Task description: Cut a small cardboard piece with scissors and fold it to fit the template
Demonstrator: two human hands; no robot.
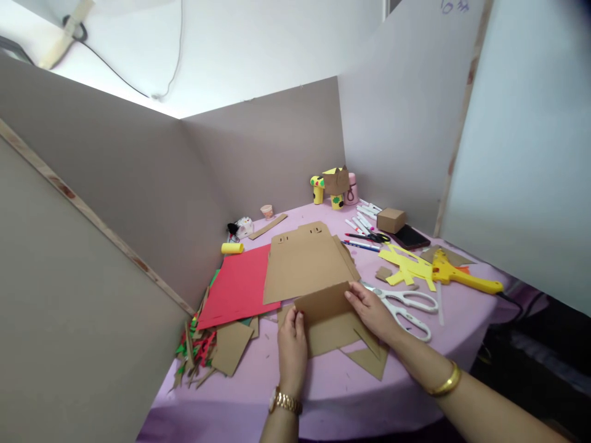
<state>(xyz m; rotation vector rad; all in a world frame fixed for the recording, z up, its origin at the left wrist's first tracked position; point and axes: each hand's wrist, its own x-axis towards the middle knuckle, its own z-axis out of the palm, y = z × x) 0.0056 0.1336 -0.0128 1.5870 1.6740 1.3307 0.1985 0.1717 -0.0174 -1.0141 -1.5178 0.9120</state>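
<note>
A folded piece of brown cardboard (325, 303) is held at both ends, its upper flap standing up from the part below. My left hand (292, 338) grips the left end between thumb and fingers. At the right end, my right hand (372, 307) pinches the flap's upper corner. Loose cardboard offcuts (369, 362) lie beneath and beside it. Just beyond the hands, a larger cardboard sheet (305, 261) with small slots rests partly over a red sheet (235, 283). White-handled scissors (410, 304) lie right of my right hand, their blades partly hidden.
A yellow glue gun (466, 277) lies at the right beside yellow paper cutouts (406, 264). Markers (362, 224), a small cardboard box (391, 219) and a phone (410, 237) sit farther back. Scraps (198, 347) pile up at the left edge. Grey partitions (268, 147) surround the table.
</note>
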